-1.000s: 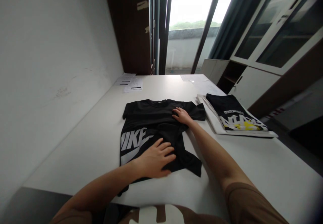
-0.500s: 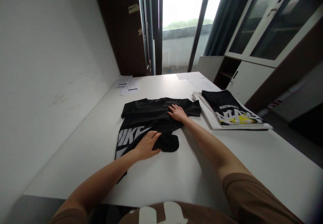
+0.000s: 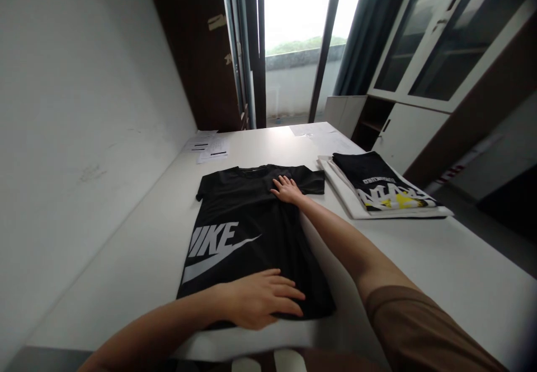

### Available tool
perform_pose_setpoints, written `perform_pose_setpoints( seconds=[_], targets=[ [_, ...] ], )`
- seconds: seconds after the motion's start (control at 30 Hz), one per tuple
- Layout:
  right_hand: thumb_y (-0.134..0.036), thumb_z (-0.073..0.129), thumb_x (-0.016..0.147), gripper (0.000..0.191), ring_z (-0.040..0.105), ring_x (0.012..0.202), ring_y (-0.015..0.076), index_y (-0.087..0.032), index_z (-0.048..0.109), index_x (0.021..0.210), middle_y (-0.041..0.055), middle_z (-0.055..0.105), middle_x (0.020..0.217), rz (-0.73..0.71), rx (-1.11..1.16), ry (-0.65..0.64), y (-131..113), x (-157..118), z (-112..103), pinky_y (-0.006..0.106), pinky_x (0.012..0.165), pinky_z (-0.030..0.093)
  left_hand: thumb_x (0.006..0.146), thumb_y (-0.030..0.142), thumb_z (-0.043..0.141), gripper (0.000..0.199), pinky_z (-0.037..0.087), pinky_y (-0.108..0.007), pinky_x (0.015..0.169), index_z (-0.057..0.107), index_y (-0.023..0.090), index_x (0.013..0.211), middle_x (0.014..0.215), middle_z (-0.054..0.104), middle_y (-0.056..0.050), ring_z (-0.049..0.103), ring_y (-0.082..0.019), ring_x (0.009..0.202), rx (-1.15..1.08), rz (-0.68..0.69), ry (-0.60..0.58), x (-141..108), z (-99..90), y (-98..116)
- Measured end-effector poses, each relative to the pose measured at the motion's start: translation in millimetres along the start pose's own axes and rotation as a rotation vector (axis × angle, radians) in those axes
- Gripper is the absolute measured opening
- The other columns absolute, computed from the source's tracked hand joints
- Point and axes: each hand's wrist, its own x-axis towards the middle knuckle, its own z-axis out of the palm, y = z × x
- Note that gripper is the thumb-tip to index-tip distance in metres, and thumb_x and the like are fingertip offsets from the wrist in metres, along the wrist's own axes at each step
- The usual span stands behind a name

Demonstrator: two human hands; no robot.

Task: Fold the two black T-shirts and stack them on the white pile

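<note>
Left hand (image 3: 260,299) and right hand (image 3: 287,189), both spread, lie over a black T-shirt (image 3: 255,212) printed "NIKE" (image 3: 212,239) above a swoosh (image 3: 210,262). A folded garment (image 3: 361,166) nearby bears unclear lettering (image 3: 388,196).

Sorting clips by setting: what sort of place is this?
Probably an office or similar workroom, though I can't be sure: glass-doored cabinet, printed papers on a large white table.
</note>
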Motion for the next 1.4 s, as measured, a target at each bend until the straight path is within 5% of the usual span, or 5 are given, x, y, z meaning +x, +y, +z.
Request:
perform_pose_setpoints(
  seconds=[0.17,0.47,0.7,1.0,1.4],
  targets=[
    [-0.074,0.042,0.095,0.083,0.012,0.156,0.0315,-0.026,0.032,0.162,0.0081,0.019,0.169,-0.082,0.004,-0.025,7.3,-8.8,-7.6,0.051,0.126,0.010,0.101,0.030,0.053,0.041,0.042,-0.037,0.115,0.056,0.026,0.141,0.147,0.056,-0.008,0.054,-0.023,0.134,-0.224,-0.113,0.292,-4.6,-22.8,-15.7],
    [-0.064,0.045,0.099,0.066,0.031,0.151,0.0280,-0.028,0.048,0.154,0.0061,0.036,0.163,-0.265,0.029,0.083,18.5,-16.2,-12.8,0.045,0.125,0.018,0.094,0.019,0.054,0.019,0.043,-0.043,0.112,0.072,0.021,0.101,0.121,0.067,-0.007,0.060,-0.025,0.119,0.170,-0.745,0.885,-46.0,-55.8,-148.9],
    [-0.066,0.042,0.100,0.070,0.030,0.151,0.0319,-0.025,0.044,0.157,0.0110,0.033,0.164,-0.280,-0.033,-0.042,-4.0,-28.4,-34.1,0.051,0.124,0.020,0.098,0.026,0.051,0.024,0.045,-0.032,0.108,0.072,0.022,0.109,0.121,0.070,-0.005,0.062,-0.020,0.117,0.239,-0.723,0.679,-23.6,-72.4,-193.6],
    [-0.050,0.050,0.103,0.060,0.022,0.154,0.0312,-0.026,0.042,0.157,0.0104,0.028,0.167,-0.603,-0.078,0.065,-38.7,-166.3,-39.0,0.055,0.126,0.011,0.101,0.048,0.046,0.047,0.031,-0.048,0.120,0.062,0.020,0.136,0.152,0.052,-0.012,0.044,-0.029,0.142,0.275,-0.918,0.545,-14.7,-74.6,-250.3],
    [-0.040,0.061,0.096,0.054,0.046,0.139,0.0351,-0.025,0.053,0.147,0.0144,0.049,0.153,-0.308,-0.098,-0.023,-67.4,-245.2,-54.9,0.052,0.107,0.046,0.101,0.067,0.026,0.071,0.009,-0.071,0.119,0.029,0.029,0.162,0.171,0.016,-0.008,0.011,-0.036,0.157,0.405,-1.063,0.423,-12.6,-64.0,-283.1]
  ],
)
